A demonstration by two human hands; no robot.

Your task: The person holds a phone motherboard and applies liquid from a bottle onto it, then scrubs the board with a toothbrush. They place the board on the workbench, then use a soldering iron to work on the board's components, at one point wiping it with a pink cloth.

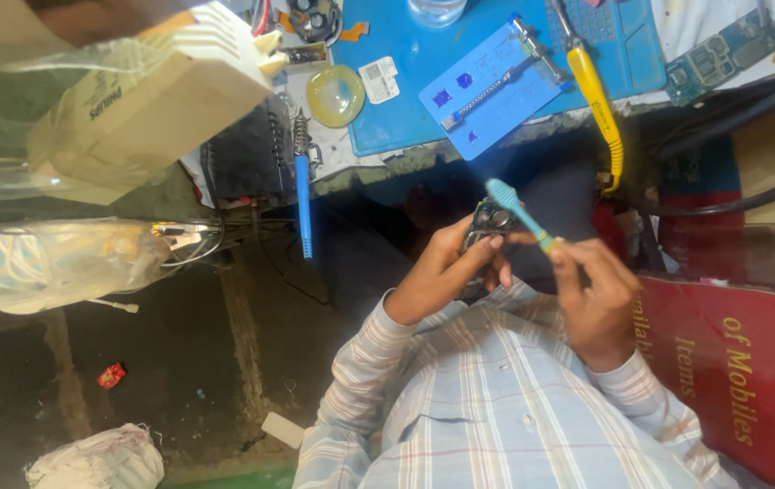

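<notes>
Matt plastic brush, striped cloth sleeve

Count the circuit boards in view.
2: one circuit board held in the left hand, under the right hand's toothbrush; a green board lies at the bench's right. Others may be hidden.

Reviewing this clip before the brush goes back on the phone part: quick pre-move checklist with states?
1. Left hand grips the phone part: ok.
2. Right hand holds the brush by its handle: ok.
3. Brush head over the part: ok; contact: cannot tell.
4. Part's surface clear of dirt: cannot tell, too small.
5. Soldering iron parked away from both hands: ok.
6. Blue mat within reach: cannot tell.
</notes>
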